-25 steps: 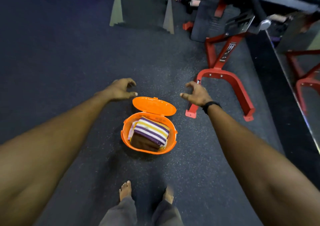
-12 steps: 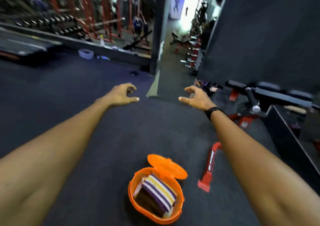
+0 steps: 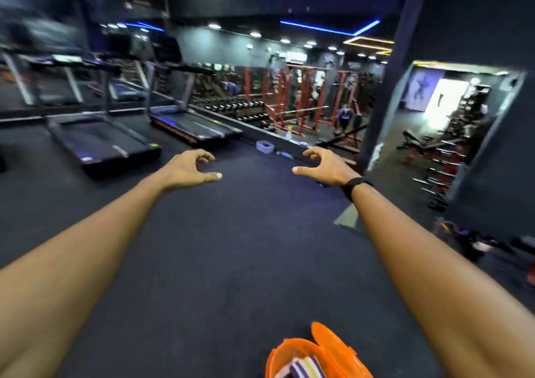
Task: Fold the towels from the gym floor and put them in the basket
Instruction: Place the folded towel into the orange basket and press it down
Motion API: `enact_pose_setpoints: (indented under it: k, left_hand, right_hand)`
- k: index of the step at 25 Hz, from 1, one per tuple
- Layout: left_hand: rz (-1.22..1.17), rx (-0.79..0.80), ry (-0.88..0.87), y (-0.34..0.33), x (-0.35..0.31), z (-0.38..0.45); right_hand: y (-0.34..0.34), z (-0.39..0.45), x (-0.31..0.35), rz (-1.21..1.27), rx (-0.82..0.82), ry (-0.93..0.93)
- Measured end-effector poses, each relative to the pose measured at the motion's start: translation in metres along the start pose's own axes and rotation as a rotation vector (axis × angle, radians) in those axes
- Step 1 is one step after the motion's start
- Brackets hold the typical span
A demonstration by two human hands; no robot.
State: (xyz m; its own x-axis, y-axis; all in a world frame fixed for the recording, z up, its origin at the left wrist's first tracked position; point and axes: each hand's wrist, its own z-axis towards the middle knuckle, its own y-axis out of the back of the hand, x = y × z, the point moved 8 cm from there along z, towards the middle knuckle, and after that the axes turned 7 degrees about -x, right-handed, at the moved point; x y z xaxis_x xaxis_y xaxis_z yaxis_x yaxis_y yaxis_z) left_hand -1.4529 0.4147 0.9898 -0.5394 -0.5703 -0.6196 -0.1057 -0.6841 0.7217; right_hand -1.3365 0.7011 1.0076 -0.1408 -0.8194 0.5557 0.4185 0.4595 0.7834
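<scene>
An orange basket (image 3: pixel 278 357) with its lid (image 3: pixel 335 345) hinged up sits at the bottom edge of the head view. A folded purple, white and yellow striped towel (image 3: pixel 304 367) lies inside it, partly cut off by the frame. Both my arms stretch forward at chest height, far above and beyond the basket. My left hand (image 3: pixel 189 169) hangs with loosely curled fingers and holds nothing. My right hand (image 3: pixel 324 166), a black band on its wrist, is the same, empty with fingers loosely curled. No towel shows on the floor.
Dark rubber floor (image 3: pixel 246 233) spreads ahead. Treadmills (image 3: pixel 101 143) line the far left. Red racks and dumbbells (image 3: pixel 289 102) stand behind a low ledge with a small tub (image 3: pixel 265 146). A dark pillar (image 3: pixel 385 82) and benches (image 3: pixel 428 148) are to the right.
The view has tilted up from the floor to the gym hall, so the basket slid to the bottom edge. Both hands stay stretched out, empty and loosely curled.
</scene>
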Motion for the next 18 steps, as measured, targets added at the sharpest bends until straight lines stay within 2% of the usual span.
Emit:
enact_pose_setpoints:
  k: [9, 18]
  left_hand:
    - [0.13, -0.267, 0.276, 0.195, 0.141, -0.139]
    - [0.223, -0.422, 0.613, 0.381, 0.3, -0.343]
  right_hand:
    - [-0.166, -0.004, 0.225, 0.089, 0.282, 0.307]
    - [-0.359, -0.082, 0.487, 0.161, 0.515, 0.585]
